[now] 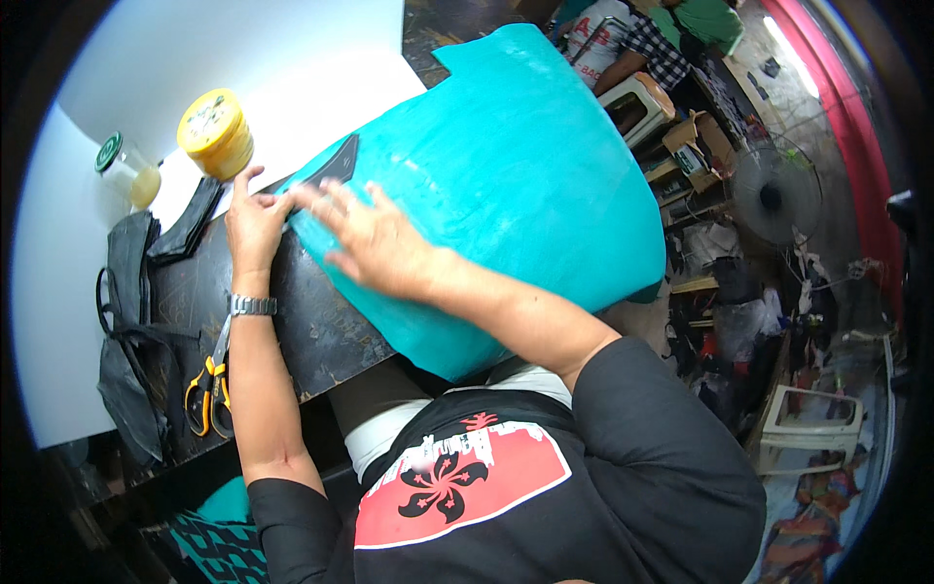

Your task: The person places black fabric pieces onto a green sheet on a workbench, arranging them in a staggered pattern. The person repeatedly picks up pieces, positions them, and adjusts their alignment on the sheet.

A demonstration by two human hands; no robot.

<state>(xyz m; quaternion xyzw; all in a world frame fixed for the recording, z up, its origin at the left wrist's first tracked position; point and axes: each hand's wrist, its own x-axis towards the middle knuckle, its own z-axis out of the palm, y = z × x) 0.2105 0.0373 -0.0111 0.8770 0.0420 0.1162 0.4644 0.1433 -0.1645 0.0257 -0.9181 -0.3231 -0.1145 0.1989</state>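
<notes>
A large teal sheet (525, 185), leather-like and smooth, covers much of the dark worktable and hangs over its near edge. Near its left corner lies a curved, pointed black piece (337, 164), partly covered by fingers. My left hand (255, 222) is at that corner, index finger bent up and thumb toward the sheet's edge; whatever is between its fingers is hidden. Over the sheet, just right of it, is my right hand (379, 238), palm down, fingers spread and slightly blurred. The fingertips of both hands nearly meet.
Orange-handled scissors (206, 389) lie beside my left forearm. Black strips and straps (131, 321) sit at the table's left, below a yellow tub (215, 134) and a glass jar (128, 170). On the right are a fan (775, 190), a plastic stool (810, 423) and another person (642, 49).
</notes>
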